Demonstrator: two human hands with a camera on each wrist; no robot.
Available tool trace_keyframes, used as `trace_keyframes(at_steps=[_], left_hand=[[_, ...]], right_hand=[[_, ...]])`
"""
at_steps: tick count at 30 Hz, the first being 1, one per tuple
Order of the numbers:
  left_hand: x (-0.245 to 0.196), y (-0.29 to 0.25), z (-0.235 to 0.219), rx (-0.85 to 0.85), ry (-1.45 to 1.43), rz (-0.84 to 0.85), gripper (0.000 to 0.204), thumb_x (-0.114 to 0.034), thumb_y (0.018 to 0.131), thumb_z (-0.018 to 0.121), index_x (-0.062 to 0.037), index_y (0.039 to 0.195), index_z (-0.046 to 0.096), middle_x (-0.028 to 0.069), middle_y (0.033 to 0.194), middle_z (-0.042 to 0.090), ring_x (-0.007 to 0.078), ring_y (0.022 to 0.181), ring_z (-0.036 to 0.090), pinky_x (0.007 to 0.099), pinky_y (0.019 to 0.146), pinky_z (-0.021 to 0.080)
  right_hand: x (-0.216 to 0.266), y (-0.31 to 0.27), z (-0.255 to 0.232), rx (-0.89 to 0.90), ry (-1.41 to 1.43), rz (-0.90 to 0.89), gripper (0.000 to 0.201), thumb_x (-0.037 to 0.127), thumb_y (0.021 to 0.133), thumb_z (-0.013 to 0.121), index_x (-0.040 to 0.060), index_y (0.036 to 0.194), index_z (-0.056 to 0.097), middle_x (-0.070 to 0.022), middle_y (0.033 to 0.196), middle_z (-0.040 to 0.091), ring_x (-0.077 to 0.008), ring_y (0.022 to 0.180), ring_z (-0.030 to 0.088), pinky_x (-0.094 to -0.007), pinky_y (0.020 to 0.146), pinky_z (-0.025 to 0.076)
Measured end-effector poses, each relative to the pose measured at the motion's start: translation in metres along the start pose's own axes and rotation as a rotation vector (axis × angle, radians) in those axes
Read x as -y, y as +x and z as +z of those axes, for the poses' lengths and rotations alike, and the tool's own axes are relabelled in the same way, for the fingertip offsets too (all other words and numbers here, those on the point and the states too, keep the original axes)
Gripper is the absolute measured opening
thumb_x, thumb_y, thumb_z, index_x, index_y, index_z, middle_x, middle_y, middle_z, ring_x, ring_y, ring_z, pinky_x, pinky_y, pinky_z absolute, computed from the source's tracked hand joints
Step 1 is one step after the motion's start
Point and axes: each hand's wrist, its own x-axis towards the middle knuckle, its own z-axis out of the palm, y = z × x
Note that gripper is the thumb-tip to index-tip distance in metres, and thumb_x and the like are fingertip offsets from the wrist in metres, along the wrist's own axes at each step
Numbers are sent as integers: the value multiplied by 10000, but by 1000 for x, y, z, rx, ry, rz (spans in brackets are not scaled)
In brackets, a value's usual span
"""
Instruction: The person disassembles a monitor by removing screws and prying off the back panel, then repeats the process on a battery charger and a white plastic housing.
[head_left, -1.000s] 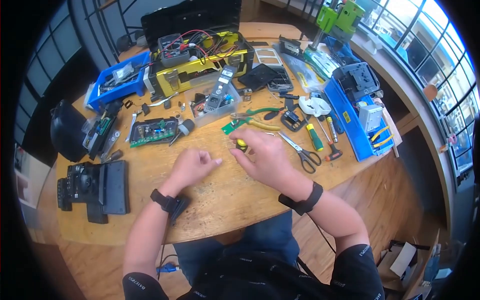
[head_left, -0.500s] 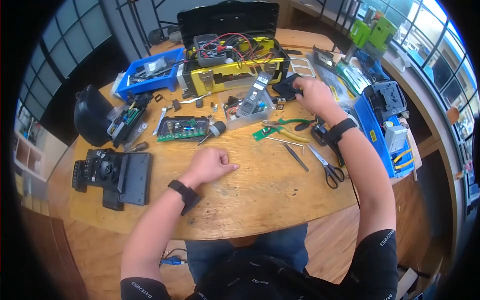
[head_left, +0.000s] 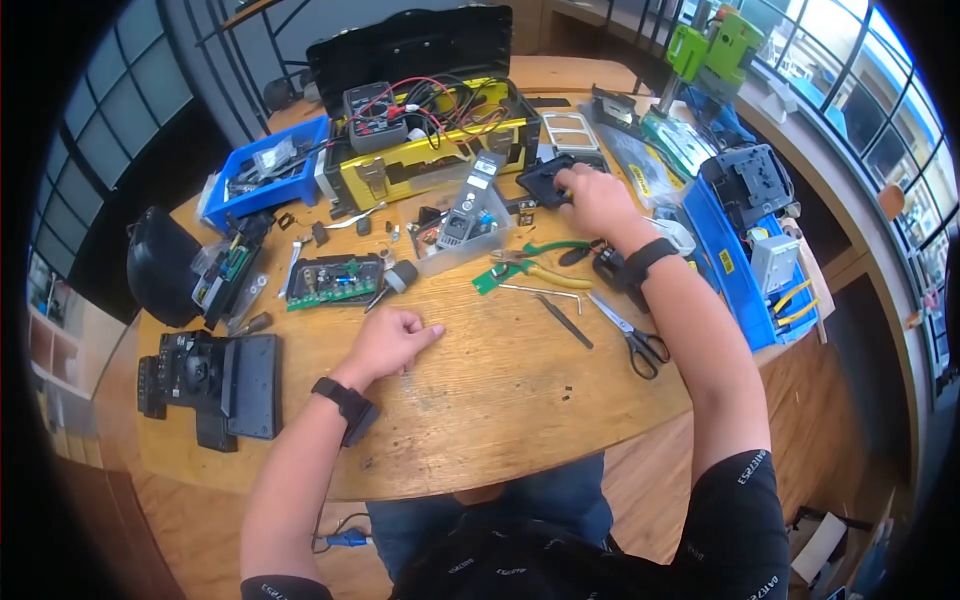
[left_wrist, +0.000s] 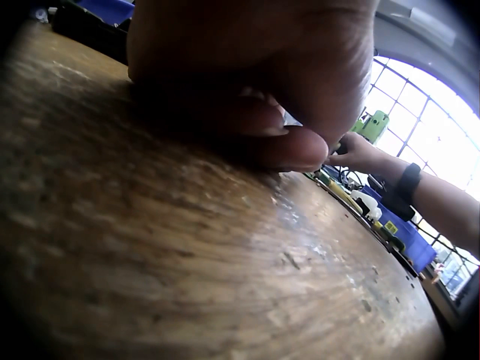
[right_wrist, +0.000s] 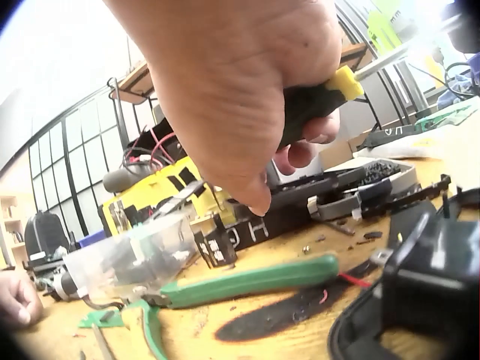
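Note:
My right hand (head_left: pixel 600 200) reaches to the back of the table. Its fingers curl round a screwdriver (right_wrist: pixel 319 105) with a black handle and yellow collar, the shaft pointing up and away in the right wrist view. The thumb tip lies right at a flat black plastic casing (head_left: pixel 543 180). Below that wrist are pliers (right_wrist: pixel 255 281) with one green and one yellow handle. My left hand (head_left: pixel 388 345) rests on the wood near the middle, loosely curled with nothing visible in it. Beyond it lies a casing with a green circuit board (head_left: pixel 335 285).
Tweezers (head_left: pixel 566 321), a bent metal rod (head_left: pixel 545 291) and scissors (head_left: pixel 637 340) lie in front of the pliers. A clear plastic box (head_left: pixel 470 250) of parts stands before the yellow toolbox (head_left: pixel 430 165). A blue bin (head_left: pixel 735 270) lines the right edge; a black device (head_left: pixel 205 375) sits at left.
The right hand has gone from beside the left hand to the black casing at the back, carrying the screwdriver. The left hand stays on the table. The head view has shifted.

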Motion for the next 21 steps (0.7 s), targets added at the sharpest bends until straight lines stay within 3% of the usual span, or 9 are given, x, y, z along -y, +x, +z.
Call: trace_keyframes(at_steps=[1, 2, 6, 8, 11, 15, 21], left_hand=[[0, 0, 1, 5, -2, 0, 501, -360, 983, 761, -100, 596, 575, 17, 502, 589, 97, 405, 567, 270, 394, 419], [0, 0, 1, 0, -12, -2, 501, -366, 984, 758, -99, 601, 576, 19, 500, 588, 98, 407, 568, 272, 393, 419], [-4, -2, 0, -3, -12, -19, 497, -374, 989, 751, -96, 615, 578, 24, 503, 589, 99, 411, 570, 274, 392, 422], [-5, -1, -1, 0, -6, -25, 497, -377, 990, 751, -96, 619, 578, 25, 505, 591, 99, 410, 570, 274, 393, 424], [-3, -1, -1, 2, -7, -14, 494, -376, 991, 751, -93, 624, 579, 27, 507, 592, 99, 409, 569, 274, 394, 427], [-2, -2, 1, -7, -20, 4, 484, -347, 1014, 740, -100, 638, 563, 3, 518, 573, 74, 398, 529, 249, 380, 394], [-4, -3, 1, -26, 9, 0, 490, -361, 993, 758, -83, 631, 581, 22, 510, 589, 97, 405, 564, 273, 400, 418]], right_hand=[[-4, -6, -8, -78, 61, 4, 261, 256, 852, 787, 133, 1078, 745, -135, 1119, 714, -385, 1038, 715, -487, 907, 577], [-11, -6, -20, -39, 38, 53, 322, 292, 870, 788, 132, 1146, 743, -153, 1157, 734, -384, 1096, 700, -483, 948, 562], [-52, -26, -70, 132, -32, 204, 375, 351, 884, 794, 93, 1154, 761, -201, 1071, 768, -381, 1037, 727, -461, 911, 572], [-64, -43, -81, 337, -43, 285, 402, 378, 878, 801, 63, 1125, 768, -216, 1004, 770, -388, 991, 735, -453, 880, 573], [-67, -69, -71, 343, 72, 242, 449, 407, 858, 813, 47, 1123, 765, -217, 999, 769, -387, 982, 734, -447, 868, 571], [-47, -93, -69, 360, -64, 333, 445, 408, 840, 816, 76, 1131, 765, -214, 996, 768, -385, 997, 733, -467, 889, 571], [-67, -102, -63, 255, 0, 356, 460, 399, 847, 813, 104, 1194, 748, -222, 1185, 736, -407, 1083, 721, -478, 938, 577]])
